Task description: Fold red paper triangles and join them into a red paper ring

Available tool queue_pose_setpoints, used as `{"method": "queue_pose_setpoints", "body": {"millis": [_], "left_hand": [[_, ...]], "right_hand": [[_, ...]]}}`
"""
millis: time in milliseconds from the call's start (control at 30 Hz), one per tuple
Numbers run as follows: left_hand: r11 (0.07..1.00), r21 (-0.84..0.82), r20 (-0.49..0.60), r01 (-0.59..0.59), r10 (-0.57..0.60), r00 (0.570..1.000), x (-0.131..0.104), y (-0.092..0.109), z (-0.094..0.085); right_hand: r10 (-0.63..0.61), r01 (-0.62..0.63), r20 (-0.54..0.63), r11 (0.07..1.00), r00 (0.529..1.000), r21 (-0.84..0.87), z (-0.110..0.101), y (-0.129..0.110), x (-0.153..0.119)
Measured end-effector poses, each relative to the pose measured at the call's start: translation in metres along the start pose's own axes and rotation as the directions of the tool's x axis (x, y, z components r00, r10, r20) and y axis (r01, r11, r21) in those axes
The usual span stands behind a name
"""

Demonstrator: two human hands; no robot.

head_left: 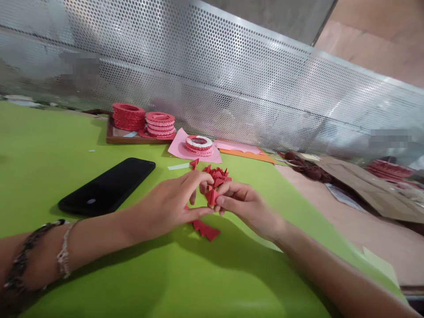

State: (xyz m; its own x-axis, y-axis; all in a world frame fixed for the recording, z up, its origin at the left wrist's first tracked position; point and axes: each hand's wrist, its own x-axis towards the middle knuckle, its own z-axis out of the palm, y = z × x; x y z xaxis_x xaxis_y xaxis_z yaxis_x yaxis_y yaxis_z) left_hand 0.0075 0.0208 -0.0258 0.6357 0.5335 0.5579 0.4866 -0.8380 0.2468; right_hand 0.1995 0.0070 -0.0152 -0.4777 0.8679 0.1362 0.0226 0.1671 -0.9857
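Note:
My right hand [247, 205] pinches a small folded red paper piece [212, 197] between thumb and fingers. Close on its left is my left hand [180, 196], with thumb and curled fingers apart around the piece. Its thumb tip lies just below the paper; whether it touches is unclear. Behind the fingers sits a heap of pointed red folded paper pieces [217, 173], partly hidden by my hands. More red folded pieces [207, 230] lie on the green surface [132, 274] below my left hand, and a single red triangle [194, 163] lies farther back.
A black phone [107, 185] lies left of my hands. Behind are a brown tray [139, 140] with stacked red rings [128, 117] and pink-red rings [160, 124], and a white-topped ring stack [198, 145] on pink paper [179, 145]. Cardboard [371, 185] lies right; a perforated metal panel [198, 66] stands behind.

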Motion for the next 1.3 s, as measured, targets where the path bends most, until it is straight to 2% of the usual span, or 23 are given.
{"method": "queue_pose_setpoints", "body": {"millis": [133,267,333,433,533,633,767,933,1000,1133,1300], "left_hand": [[0.999,0.012,0.062,-0.037,0.036,0.997,-0.001,0.001,0.001],[0.999,0.04,0.032,-0.006,0.004,0.999,-0.001,-0.001,-0.001],[0.996,0.094,0.037,-0.008,0.004,0.999,0.0,-0.001,-0.002],[0.977,0.212,0.073,-0.023,0.007,0.997,0.003,-0.001,-0.001],[0.962,0.269,0.128,-0.049,0.015,0.992,0.004,0.001,0.0],[0.961,0.272,0.17,-0.049,0.002,0.985,0.003,0.005,0.0],[0.982,0.189,0.201,0.006,-0.045,0.978,0.002,0.009,-0.003],[0.994,0.105,0.219,-0.021,-0.003,0.976,0.001,0.01,-0.003],[0.997,0.067,0.24,-0.027,0.011,0.971,0.0,0.01,-0.002],[0.998,-0.062,0.281,0.003,0.015,0.96,-0.001,0.013,-0.005],[0.987,-0.143,0.354,0.076,-0.021,0.935,0.0,0.015,-0.009]], "right_hand": [[0.005,-0.005,0.006,1.0,1.0,0.003,-0.001,0.002,0.0],[-0.008,0.008,-0.001,0.997,1.0,0.071,0.0,0.002,-0.001],[-0.024,0.023,0.014,0.999,1.0,0.042,0.002,0.001,-0.002],[-0.1,0.099,0.0,0.987,0.995,-0.13,0.007,0.001,-0.005],[-0.28,0.254,-0.015,0.891,0.96,-0.377,0.009,0.001,-0.007],[-0.369,0.358,0.075,0.8,0.926,-0.481,0.005,-0.003,-0.01],[-0.316,0.356,0.167,0.862,0.934,-0.36,-0.003,-0.013,-0.014],[-0.209,0.23,0.103,0.928,0.972,-0.292,0.001,-0.011,-0.013],[-0.192,0.211,0.09,0.918,0.977,-0.335,0.005,-0.008,-0.012],[-0.23,0.25,0.099,0.852,0.968,-0.46,0.008,-0.007,-0.012],[-0.218,0.221,0.057,0.881,0.974,-0.418,0.007,-0.011,-0.013]]}}
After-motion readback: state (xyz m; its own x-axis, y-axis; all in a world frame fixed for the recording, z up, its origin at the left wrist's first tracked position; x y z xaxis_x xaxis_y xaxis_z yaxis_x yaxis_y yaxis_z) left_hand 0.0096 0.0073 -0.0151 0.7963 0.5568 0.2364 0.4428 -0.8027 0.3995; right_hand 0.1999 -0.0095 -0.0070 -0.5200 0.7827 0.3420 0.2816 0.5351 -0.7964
